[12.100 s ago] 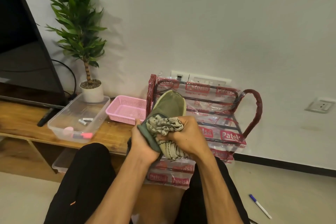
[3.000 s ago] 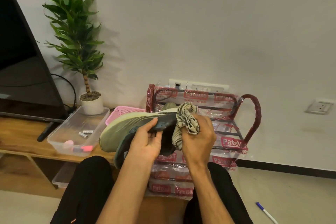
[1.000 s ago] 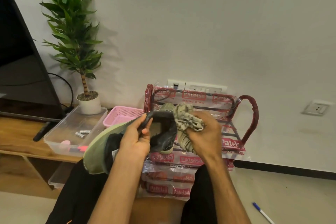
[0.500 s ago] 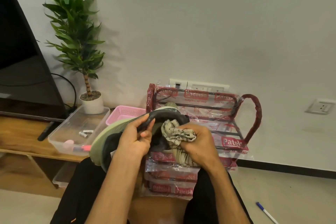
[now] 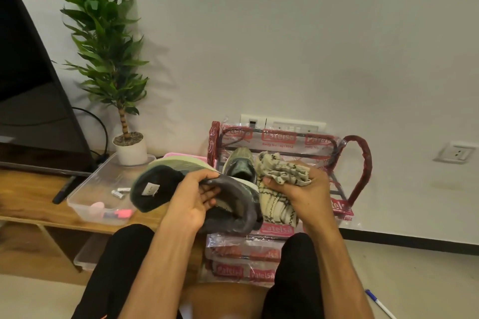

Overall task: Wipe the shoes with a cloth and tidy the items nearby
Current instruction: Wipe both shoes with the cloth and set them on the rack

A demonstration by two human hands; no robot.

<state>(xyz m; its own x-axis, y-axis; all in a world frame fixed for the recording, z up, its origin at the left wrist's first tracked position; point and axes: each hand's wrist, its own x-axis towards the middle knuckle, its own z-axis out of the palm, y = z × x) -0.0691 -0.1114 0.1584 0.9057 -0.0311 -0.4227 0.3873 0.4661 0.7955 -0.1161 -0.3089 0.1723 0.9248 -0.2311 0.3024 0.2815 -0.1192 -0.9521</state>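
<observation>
Clear plastic first: a tub [image 5: 85, 197] sits on the wooden worktop [image 5: 31, 197], and inside it are two batteries [image 5: 120, 192], a pink highlighter [image 5: 121, 213] and a small pink lump [image 5: 98, 206] I can't identify. Just behind it, a pink basket [image 5: 176, 155] peeks out, its contents hidden. The red shoe rack [image 5: 360, 163], wrapped in printed plastic, carries a second shoe [image 5: 239, 163] on its top tier, toe toward the wall.

Now the grey-green shoe [image 5: 160, 184]: it's up in the air in front of the rack, long axis running across the view, padded collar to the right, far end out left over the tub, pale sole edge turned upward. The left hand [image 5: 193, 202] has it, fingers [image 5: 207, 193] curled inside the collar and thumb over the rim. The right hand [image 5: 303, 189] is clenched round a bunched cream patterned cloth [image 5: 282, 171], which hangs just beside the collar.

Around them: a potted plant [image 5: 108, 46] and a dark TV [image 5: 26, 85] on the worktop, a white wall with sockets [image 5: 282, 124], and a blue-capped pen [image 5: 379, 303] on the pale floor [image 5: 414, 267].
</observation>
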